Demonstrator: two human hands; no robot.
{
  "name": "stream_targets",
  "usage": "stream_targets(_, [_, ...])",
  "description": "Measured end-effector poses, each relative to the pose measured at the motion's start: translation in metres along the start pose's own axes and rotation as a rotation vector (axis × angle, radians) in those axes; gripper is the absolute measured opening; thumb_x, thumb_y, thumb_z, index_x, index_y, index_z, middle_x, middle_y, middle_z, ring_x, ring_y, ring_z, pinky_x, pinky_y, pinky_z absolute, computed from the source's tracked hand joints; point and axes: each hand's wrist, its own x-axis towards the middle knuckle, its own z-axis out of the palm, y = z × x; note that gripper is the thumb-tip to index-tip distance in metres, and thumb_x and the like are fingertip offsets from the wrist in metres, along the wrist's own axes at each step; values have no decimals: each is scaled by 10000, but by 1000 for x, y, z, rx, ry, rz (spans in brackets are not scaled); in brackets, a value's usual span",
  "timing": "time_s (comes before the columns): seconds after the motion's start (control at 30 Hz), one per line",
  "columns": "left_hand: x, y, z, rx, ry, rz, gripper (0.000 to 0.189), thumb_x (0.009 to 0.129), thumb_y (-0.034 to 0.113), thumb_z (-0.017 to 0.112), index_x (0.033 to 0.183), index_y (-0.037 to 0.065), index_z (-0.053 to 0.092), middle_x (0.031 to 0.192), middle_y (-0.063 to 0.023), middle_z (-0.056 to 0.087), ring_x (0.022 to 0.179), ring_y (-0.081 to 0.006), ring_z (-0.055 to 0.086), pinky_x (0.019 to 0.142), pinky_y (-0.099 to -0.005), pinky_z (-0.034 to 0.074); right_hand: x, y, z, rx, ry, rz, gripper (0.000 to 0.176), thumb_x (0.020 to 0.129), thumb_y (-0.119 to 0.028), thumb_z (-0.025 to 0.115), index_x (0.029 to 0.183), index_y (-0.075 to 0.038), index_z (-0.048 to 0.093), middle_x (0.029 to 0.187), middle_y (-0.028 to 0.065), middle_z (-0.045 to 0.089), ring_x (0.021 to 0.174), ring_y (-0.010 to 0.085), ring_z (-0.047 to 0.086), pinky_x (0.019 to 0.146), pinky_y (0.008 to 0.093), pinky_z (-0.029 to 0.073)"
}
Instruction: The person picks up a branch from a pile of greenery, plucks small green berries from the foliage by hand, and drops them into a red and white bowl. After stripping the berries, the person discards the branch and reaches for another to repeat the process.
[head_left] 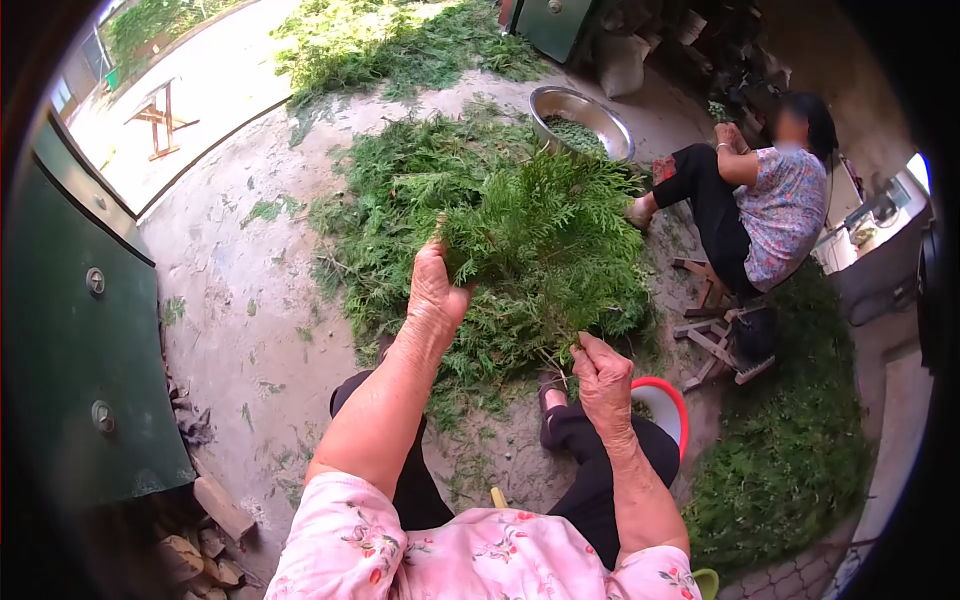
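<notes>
A leafy green branch [560, 225] is held up in front of me, above a large heap of cut greenery [385, 200] on the ground. My right hand [603, 378] is closed on the branch's stem end, near my knee. My left hand [438, 283] is raised at the branch's left side, thumb apart; its fingertips are partly hidden by leaves, so what it grips is unclear. Beside my right leg stands a white basin with a red rim [682, 425].
A metal bowl [622, 140] with small green pieces stands behind the heap. At the right a person [785, 215] sits near wooden stools [712, 350]. More greenery [785, 470] lies at the lower right. A green metal door [80, 330] is at the left.
</notes>
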Motion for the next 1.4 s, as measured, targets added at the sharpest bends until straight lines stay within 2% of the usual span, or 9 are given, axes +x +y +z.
stream_targets(0.07, [17,1,-15,81,-86,32,238,857,279,567,1020,107,583,986,-66,617,903,-223,562,837,-386,439,-1,2,-4,-8,9,-2,197,792,-35,583,968,51,610,882,193,645,791,281,649,698,318,498])
stream_targets(0.1, [19,7,-16,71,-138,64,220,871,246,561,1018,83,581,965,-60,630,898,-200,573,815,-372,455,-1,7,-4,-4,33,-84,187,822,-21,580,982,75,597,682,69,586,548,91,514,506,233,422])
stream_targets(0.33, [17,32,-28,243,-283,363,290,884,257,559,1103,67,551,1069,-110,616,1042,-212,536,936,-405,383,2,12,-3,-2,66,-37,188,827,-24,571,985,72,603,669,63,587,556,81,515,510,232,423])
stream_targets(0.47, [1,39,-35,374,-37,116,451,849,421,584,1126,67,547,1115,-74,601,1154,-219,458,967,-439,331,9,9,2,-36,115,-47,192,833,-37,564,988,68,605,688,73,603,554,92,520,527,241,433])
stream_targets(0.63, [4,49,-46,286,41,200,382,861,381,584,1087,74,562,1041,-59,622,963,-180,590,853,-362,423,23,11,7,-166,5,-209,197,797,-30,566,971,53,609,771,156,643,626,197,617,588,295,470])
stream_targets(1.0, [0,76,-65,137,128,271,195,873,250,576,984,90,590,866,-24,654,757,-131,623,684,-296,481,-5,78,54,-689,-1430,-54,251,737,-230,576,868,-27,645,733,146,647,737,288,639,698,402,501])
stream_targets(1.17, [0,96,-68,30,213,400,176,860,206,589,998,97,585,830,-15,644,691,-123,611,641,-281,486,111,-36,100,-115,-888,460,160,798,-37,505,804,43,643,579,97,616,458,174,591,431,303,494])
stream_targets(1.27, [1,105,-69,-30,261,484,178,864,199,585,1007,94,578,824,-13,634,675,-118,604,600,-268,488,189,-126,121,759,-656,50,579,866,-206,590,1306,63,326,1166,212,515,1038,195,563,793,282,518])
stream_targets(1.4, [-1,104,-68,-18,277,479,172,870,201,580,1002,90,576,832,-20,632,677,-118,602,595,-271,489,206,-197,124,850,-555,-135,548,864,-186,602,1291,52,354,1236,169,474,1098,182,514,807,275,501])
